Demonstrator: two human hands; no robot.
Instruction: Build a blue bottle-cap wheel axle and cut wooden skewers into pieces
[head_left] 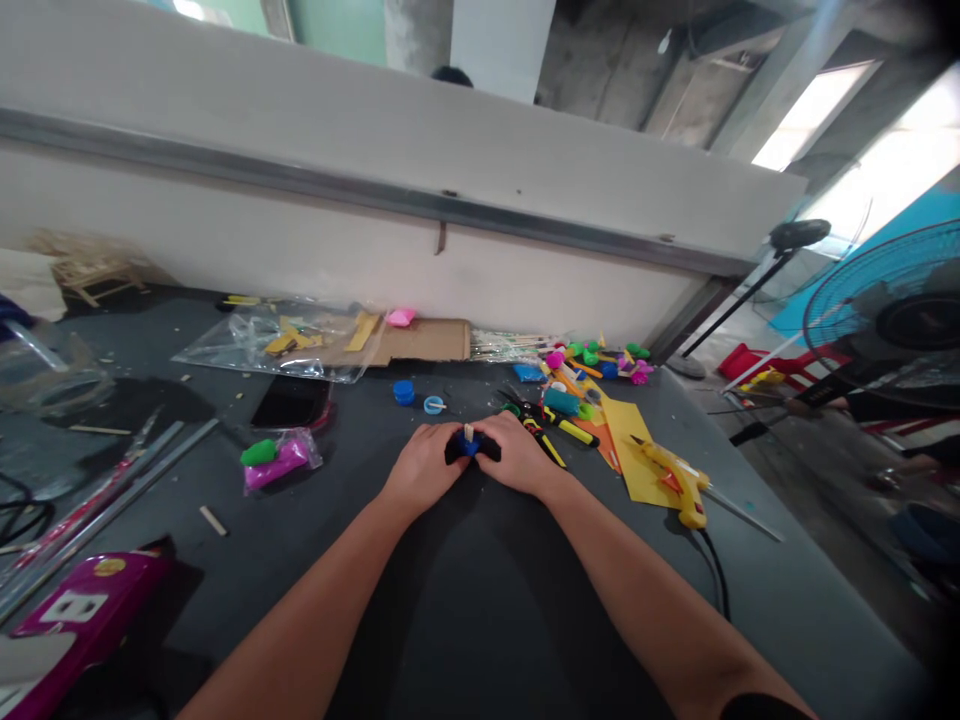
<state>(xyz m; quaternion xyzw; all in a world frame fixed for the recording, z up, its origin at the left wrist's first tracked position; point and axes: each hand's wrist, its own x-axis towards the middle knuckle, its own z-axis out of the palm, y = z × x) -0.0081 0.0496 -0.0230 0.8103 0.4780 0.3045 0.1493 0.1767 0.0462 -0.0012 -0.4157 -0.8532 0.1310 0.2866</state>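
Between the fingertips of both hands is a small blue cap-like piece (470,447) with a short, light wooden stick (469,433) upright at its top. My left hand (425,464) grips it from the left, fingers curled and thumb toward the middle. From the other side my right hand (523,456) pinches the same piece. The fingers hide much of it. Just beyond the left hand lie a dark blue bottle cap (403,392) and a light blue cap (433,405) with a small stick across it. Pliers with yellow and black handles (546,440) lie close to the right hand.
A yellow glue gun (679,480) rests on yellow paper (626,445) at right, its cord trailing forward. At left are a phone (291,402), packets of purple clay (277,463) and a purple tool (90,610). A fan (915,310) stands beyond the table's right edge.
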